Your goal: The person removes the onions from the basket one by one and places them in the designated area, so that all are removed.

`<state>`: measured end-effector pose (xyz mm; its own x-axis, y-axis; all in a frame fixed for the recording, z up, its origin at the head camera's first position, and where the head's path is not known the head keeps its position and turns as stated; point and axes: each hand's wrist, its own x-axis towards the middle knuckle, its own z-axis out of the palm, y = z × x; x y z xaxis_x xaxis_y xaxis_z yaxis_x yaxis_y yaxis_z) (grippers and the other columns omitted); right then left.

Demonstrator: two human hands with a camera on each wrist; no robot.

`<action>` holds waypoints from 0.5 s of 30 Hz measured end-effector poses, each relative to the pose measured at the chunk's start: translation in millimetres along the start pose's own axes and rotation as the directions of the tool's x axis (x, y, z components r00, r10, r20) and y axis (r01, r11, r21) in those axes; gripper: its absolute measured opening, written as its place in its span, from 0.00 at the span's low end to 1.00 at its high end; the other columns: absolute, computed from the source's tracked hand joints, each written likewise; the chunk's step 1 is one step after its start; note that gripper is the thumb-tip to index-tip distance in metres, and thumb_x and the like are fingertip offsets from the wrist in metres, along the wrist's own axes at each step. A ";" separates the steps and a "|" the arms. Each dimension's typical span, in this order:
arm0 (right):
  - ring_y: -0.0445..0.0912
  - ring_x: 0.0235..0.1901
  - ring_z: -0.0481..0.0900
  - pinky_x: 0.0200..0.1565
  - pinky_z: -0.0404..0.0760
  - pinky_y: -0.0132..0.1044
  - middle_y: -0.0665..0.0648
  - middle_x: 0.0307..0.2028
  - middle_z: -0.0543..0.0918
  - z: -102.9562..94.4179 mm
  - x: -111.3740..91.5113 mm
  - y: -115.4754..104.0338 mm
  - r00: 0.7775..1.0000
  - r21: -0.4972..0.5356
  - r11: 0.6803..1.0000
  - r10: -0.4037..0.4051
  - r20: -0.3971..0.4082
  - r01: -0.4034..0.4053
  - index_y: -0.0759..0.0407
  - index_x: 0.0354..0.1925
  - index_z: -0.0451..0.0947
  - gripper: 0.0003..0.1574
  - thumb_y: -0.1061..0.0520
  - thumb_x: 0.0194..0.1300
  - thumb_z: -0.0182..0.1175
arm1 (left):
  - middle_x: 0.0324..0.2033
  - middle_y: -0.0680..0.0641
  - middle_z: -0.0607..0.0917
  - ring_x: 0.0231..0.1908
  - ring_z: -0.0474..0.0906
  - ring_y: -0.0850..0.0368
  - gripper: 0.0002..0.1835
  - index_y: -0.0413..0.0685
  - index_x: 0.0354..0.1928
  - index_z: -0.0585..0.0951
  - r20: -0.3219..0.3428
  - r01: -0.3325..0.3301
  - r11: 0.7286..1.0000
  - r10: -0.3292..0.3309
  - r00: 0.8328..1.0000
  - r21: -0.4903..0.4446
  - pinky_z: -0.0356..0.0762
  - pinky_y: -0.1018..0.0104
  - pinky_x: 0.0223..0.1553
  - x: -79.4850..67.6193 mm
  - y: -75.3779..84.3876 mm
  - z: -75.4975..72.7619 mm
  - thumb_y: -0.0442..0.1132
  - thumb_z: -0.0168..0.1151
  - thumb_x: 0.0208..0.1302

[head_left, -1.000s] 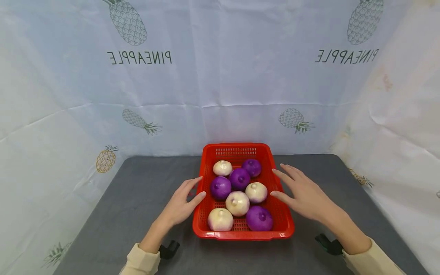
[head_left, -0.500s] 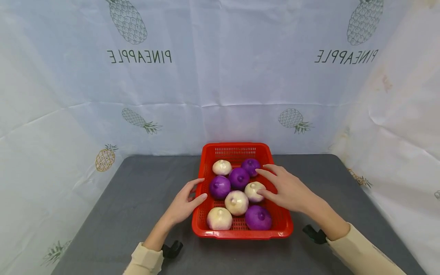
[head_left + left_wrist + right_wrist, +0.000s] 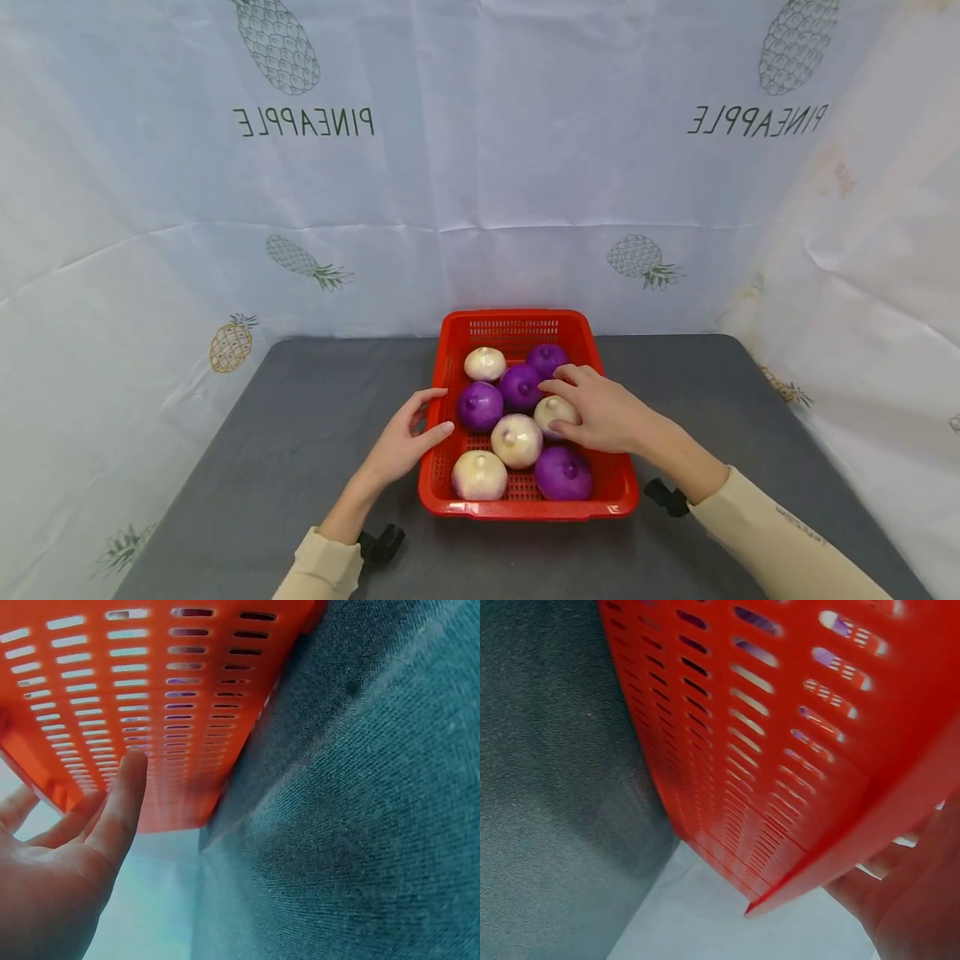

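Note:
In the head view, a red slotted plastic basket (image 3: 529,510) stands on a dark grey table (image 3: 315,450). It holds several glossy onion-shaped vegetables. My right hand (image 3: 600,408) reaches over the basket's right rim, bent fingers above a white onion (image 3: 552,408) and thumb overlapping its near side. That hand is spread, its fingertips in plain sight. My left hand (image 3: 396,446) is at the left rim, index finger and thumb extended toward it, loosely spread. The left wrist view shows its fingers (image 3: 124,799) beside the slotted basket wall (image 3: 169,735).
Purple onions (image 3: 481,407) and other white onions (image 3: 517,441) sit around the right hand. A white cloth (image 3: 525,167) with pineapple prints hangs behind and beside the table. Dark wrist devices (image 3: 382,543) show at both cuffs.
My right hand has moved left from outside the right rim to over the white onion, its fingers bending more. The left hand has barely shifted. The basket's contents look unmoved.

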<state>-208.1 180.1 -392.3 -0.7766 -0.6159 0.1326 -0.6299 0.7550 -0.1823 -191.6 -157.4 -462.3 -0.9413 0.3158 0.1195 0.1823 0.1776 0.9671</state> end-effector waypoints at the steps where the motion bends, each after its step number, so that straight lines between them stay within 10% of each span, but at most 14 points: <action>1: 0.52 0.56 0.73 0.51 0.83 0.50 0.57 0.58 0.76 0.6 0.6 0.1 1.000 0.004 1.000 0.001 0.012 -0.001 0.54 0.64 0.77 0.36 0.43 0.62 0.69 | 0.65 0.35 0.72 0.61 0.74 0.36 0.33 0.42 0.71 0.66 0.002 -0.002 1.000 0.002 1.000 -0.004 0.84 0.46 0.50 0.3 -0.5 0.2 0.40 0.66 0.68; 15: 0.53 0.53 0.73 0.49 0.83 0.50 0.57 0.55 0.77 10.0 11.4 5.4 0.991 -0.040 0.999 -0.026 0.134 0.032 0.52 0.63 0.78 0.33 0.47 0.61 0.70 | 0.63 0.37 0.74 0.58 0.76 0.41 0.35 0.46 0.72 0.67 0.028 0.030 0.999 -0.029 0.999 -0.017 0.85 0.51 0.48 -1.4 0.5 -2.4 0.43 0.68 0.66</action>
<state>-220.2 174.9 -401.6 -0.7511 -0.6601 0.0054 -0.6543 0.7434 -0.1386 -190.9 -160.0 -461.4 -0.9380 0.3360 0.0850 0.1494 0.1709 0.9739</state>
